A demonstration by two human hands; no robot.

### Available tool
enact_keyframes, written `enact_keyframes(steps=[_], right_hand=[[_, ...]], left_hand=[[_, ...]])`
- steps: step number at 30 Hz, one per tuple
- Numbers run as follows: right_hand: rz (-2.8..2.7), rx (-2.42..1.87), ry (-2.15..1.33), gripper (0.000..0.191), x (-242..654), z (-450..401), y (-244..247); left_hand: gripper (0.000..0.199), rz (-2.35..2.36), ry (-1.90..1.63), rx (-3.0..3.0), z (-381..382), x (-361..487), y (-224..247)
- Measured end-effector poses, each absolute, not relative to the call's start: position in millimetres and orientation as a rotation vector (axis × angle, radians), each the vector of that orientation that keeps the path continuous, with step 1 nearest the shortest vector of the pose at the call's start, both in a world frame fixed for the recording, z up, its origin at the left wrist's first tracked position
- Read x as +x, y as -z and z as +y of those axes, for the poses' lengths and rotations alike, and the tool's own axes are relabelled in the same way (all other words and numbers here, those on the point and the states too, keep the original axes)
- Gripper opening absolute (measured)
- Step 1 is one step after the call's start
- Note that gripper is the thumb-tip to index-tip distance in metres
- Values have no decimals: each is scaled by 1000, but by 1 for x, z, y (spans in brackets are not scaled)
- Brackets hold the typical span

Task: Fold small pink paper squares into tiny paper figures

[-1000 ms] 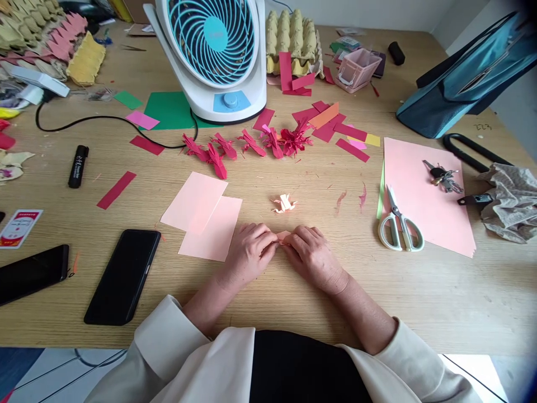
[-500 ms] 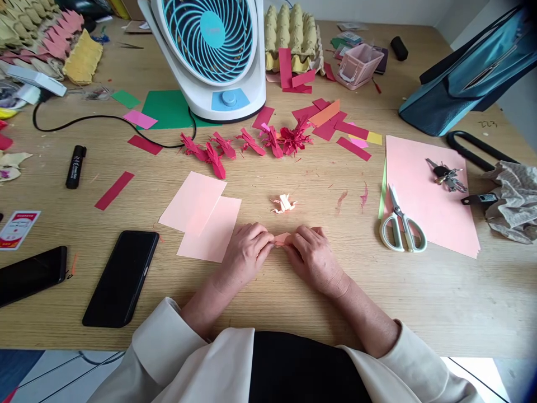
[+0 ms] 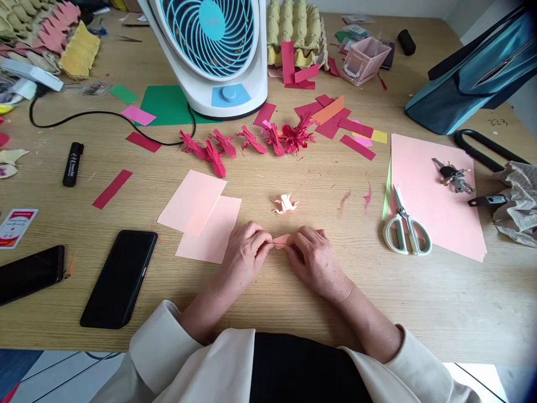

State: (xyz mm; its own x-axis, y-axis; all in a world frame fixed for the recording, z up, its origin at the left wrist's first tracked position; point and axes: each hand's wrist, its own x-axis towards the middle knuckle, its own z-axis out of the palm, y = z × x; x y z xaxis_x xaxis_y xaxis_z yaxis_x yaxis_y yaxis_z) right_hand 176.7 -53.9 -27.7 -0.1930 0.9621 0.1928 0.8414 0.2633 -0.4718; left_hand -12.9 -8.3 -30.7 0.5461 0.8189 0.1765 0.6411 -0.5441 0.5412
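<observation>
My left hand [image 3: 243, 254] and my right hand [image 3: 314, 258] rest on the wooden table [image 3: 268, 313], fingertips meeting on a small folded piece of pale pink paper [image 3: 280, 240]. Both hands pinch it; most of it is hidden under the fingers. Just beyond lies a small pale folded paper figure [image 3: 285, 204]. Two pale pink paper rectangles [image 3: 200, 215] lie overlapping to the left of my left hand.
A row of red folded paper figures [image 3: 251, 140] lies before a white and blue desk fan [image 3: 213, 56]. Scissors [image 3: 405, 226] and keys [image 3: 453, 176] sit on a large pink sheet [image 3: 436, 212] at right. Two black phones [image 3: 119, 277] lie at left, a marker [image 3: 72, 164] farther back.
My fingers have shifted slightly on the small pink paper, showing a little more of it. The view has drifted a bit; nothing else has moved.
</observation>
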Motion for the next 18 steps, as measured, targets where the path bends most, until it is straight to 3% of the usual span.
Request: enact_keyframes(steps=[18], right_hand=[[-1977,-1707,-398,19,171,-51,22]], left_hand=[[8,1315,-612,2326,-9,-6,31]])
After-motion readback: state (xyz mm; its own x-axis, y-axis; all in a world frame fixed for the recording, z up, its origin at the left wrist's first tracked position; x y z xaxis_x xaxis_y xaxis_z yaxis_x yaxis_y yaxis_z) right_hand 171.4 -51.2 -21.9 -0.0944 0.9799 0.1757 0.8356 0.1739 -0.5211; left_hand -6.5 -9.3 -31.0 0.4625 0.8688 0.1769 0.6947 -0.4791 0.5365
